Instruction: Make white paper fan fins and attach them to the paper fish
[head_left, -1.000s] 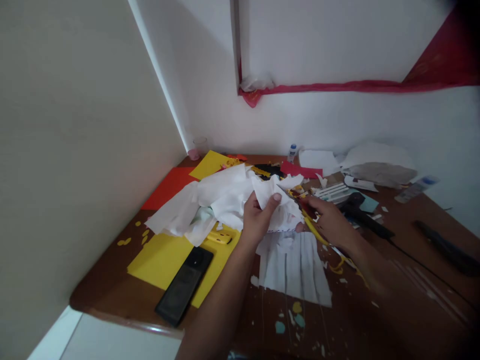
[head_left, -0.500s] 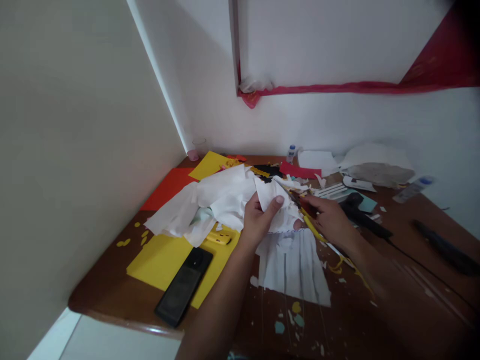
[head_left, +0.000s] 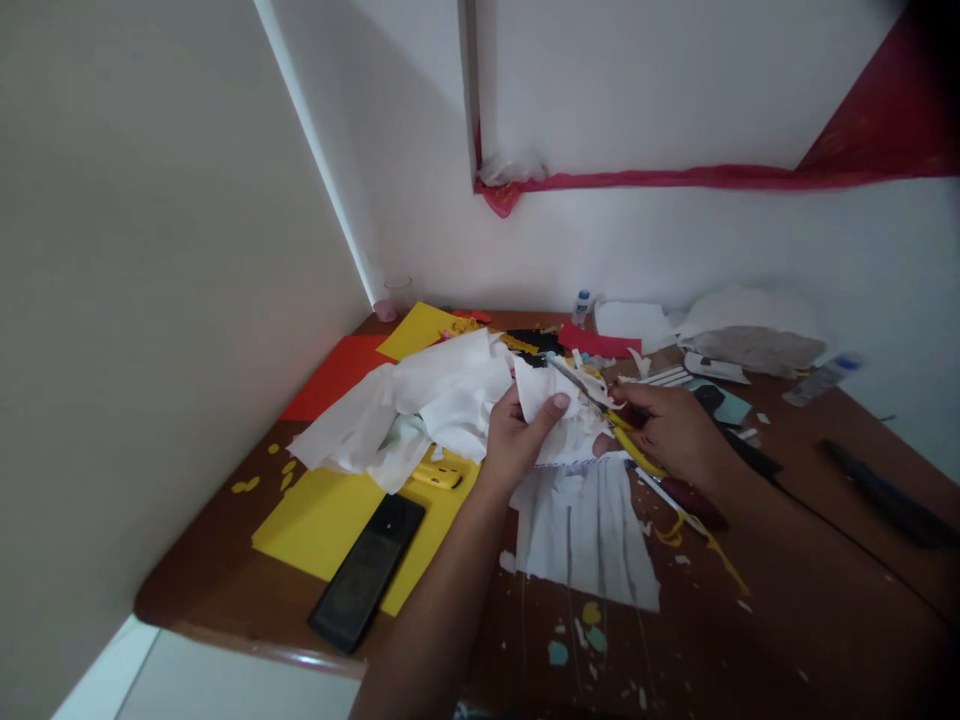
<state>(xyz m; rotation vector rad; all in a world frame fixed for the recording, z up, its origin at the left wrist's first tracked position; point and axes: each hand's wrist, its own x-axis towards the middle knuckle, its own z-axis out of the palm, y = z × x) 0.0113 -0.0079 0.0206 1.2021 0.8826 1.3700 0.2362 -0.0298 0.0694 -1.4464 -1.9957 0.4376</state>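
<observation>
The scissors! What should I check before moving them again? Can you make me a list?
1. Scissors in the right hand: ok.
2. White paper gripped by the left hand: ok.
3. Left fingers safely away from the blades: cannot tell; they look close together.
4. Phone out of the way: ok, lying on the yellow sheet.
5. Table tidy: not ok, paper scraps are scattered around.

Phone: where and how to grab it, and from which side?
Probably across the long edges near the middle, fingers coming down from above and the left. The phone lies flat and slim, its near end reaching past the yellow sheet. The left forearm crosses to its right, and white paper crowds its far end.
</observation>
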